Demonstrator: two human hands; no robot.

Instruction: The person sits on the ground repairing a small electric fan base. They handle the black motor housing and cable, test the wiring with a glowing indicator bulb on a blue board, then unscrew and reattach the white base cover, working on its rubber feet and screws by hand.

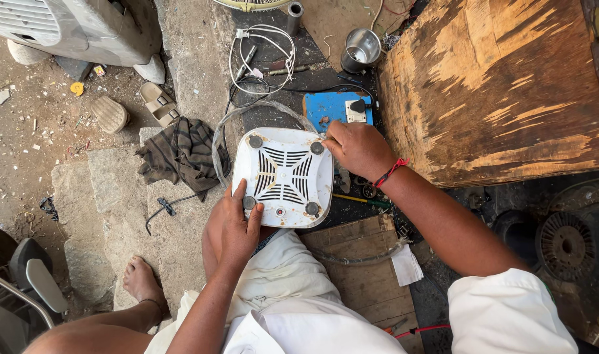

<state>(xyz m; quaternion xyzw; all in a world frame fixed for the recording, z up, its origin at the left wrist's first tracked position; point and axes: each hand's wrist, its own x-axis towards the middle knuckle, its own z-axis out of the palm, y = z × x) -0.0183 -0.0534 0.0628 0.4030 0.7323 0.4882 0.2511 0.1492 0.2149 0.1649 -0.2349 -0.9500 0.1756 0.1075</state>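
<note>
White appliance base point(283, 176) upturned, left hand point(237, 226) below, right hand point(357, 148) beside

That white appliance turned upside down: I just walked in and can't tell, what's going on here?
A seated person steadies a white appliance base, turned underside up with its vent slots and round feet showing. The left hand grips its near edge; the right hand rests at its far right corner. Beyond it lie a blue switch board, a coil of white cable and a steel jar. A striped cloth lies to the left, a worn wooden box to the right.
</note>
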